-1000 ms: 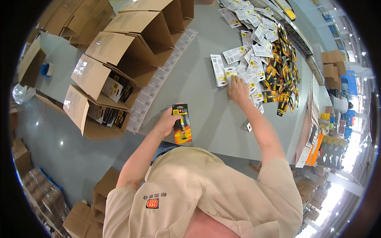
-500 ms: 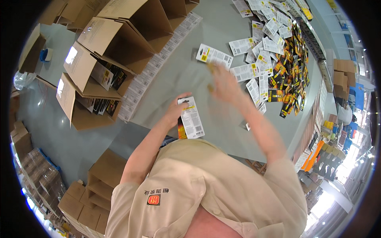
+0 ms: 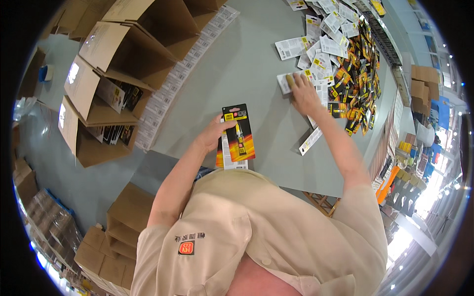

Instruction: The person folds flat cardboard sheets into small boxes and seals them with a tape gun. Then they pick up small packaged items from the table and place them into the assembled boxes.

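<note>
My left hand (image 3: 213, 133) is closed on a few stacked blister cards, held low over the near part of the table. The top blister card (image 3: 239, 133) faces up, black and orange with a small tube on it; a white-backed card shows beneath. My right hand (image 3: 305, 94), with yellowish coverings on some fingertips, reaches to the near left edge of a big pile. Its fingers are pressed together on a white-backed blister card (image 3: 284, 84). Right of it spreads the pile of blister cards (image 3: 356, 84), some white side up, many black and orange.
Open cardboard boxes (image 3: 89, 93) stand in a row on the left; the nearest two hold upright cards. A strip of small labelled white packs (image 3: 165, 101) runs beside them along the grey table (image 3: 232, 64). More cartons (image 3: 106, 256) stand on the floor at lower left.
The stack in my left hand now has a black-and-orange card on top instead of a white back. My right hand has moved right onto the pile's edge. The card lying apart there is gone.
</note>
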The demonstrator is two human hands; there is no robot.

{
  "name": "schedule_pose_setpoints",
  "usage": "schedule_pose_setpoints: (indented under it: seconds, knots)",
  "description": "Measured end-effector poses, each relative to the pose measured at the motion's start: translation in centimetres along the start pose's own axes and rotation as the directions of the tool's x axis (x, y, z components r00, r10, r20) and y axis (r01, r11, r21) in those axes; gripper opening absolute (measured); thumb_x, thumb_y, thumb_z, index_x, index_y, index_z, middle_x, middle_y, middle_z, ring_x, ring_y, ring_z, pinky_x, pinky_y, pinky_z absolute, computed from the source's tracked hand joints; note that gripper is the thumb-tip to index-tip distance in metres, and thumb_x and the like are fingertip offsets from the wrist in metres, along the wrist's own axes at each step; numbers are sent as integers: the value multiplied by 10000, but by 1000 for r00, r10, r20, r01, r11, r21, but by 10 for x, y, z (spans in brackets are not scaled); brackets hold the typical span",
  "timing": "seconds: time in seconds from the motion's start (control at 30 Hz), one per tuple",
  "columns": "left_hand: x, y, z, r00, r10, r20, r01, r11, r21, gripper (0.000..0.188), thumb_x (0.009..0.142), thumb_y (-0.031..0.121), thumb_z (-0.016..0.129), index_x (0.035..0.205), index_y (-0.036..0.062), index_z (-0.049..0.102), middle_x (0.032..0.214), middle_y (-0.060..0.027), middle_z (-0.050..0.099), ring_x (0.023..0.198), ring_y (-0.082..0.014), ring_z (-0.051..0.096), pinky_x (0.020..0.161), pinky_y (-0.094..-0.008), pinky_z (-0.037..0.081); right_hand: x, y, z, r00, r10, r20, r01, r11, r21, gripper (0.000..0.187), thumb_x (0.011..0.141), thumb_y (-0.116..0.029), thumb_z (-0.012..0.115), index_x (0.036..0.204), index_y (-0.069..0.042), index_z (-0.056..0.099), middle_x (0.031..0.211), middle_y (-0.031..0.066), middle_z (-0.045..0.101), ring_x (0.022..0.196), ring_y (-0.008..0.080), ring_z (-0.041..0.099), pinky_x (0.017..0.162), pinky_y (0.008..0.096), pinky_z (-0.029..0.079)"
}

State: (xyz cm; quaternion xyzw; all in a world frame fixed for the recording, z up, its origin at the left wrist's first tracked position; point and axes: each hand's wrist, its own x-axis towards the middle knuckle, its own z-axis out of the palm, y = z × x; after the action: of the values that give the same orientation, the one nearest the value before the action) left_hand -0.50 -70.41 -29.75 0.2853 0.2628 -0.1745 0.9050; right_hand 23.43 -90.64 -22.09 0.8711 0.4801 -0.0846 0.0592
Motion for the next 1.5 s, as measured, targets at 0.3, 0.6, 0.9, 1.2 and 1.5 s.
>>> schedule_pose_setpoints:
  seconds: [0.3,0.6,0.9,1.2,1.5]
  knots:
    - [11,2,10,995,-81,60,75,992,101,314,941,288,716,1158,68,659,1058,-55,720,944,-171,703,827,-364,592,-102,-97,30,798,-518,-310,602,645,471,400,847,-67,590,1243,-50,646,1404,133,576,1344,333,507,1141,496,398]
    - [18,-1,32,999,9,38,-18,972,232,512,929,164,705,1413,118,544,1086,-43,681,943,-136,665,825,-337,576,-107,-168,-2,833,352,427,-482,84,872,513,968,-261,639,1356,56,529,1465,300,470,1414,426,405,1170,500,322]
    - [28,-5,28,982,-152,115,128,973,194,289,957,150,594,1238,92,623,1016,-62,683,887,-150,680,786,-334,589,-84,15,60,902,372,-220,-314,913,259,305,758,-17,646,1060,-46,680,1033,125,683,1028,391,622,916,492,494]
    - [31,-9,51,953,-210,217,160,961,225,374,914,94,639,1285,64,596,1020,-55,682,877,-149,689,769,-313,608,-134,-117,5,961,-23,-276,156,870,468,483,769,-110,763,1219,5,631,1338,202,567,1293,361,524,1082,426,456]
    - [26,-5,34,965,-173,195,125,964,236,307,991,235,568,1198,25,656,1046,-63,683,900,-139,682,831,-323,594,-191,-7,82,729,673,127,-629,585,512,578,923,-303,728,1359,0,499,1125,145,660,1007,271,666,902,408,525]
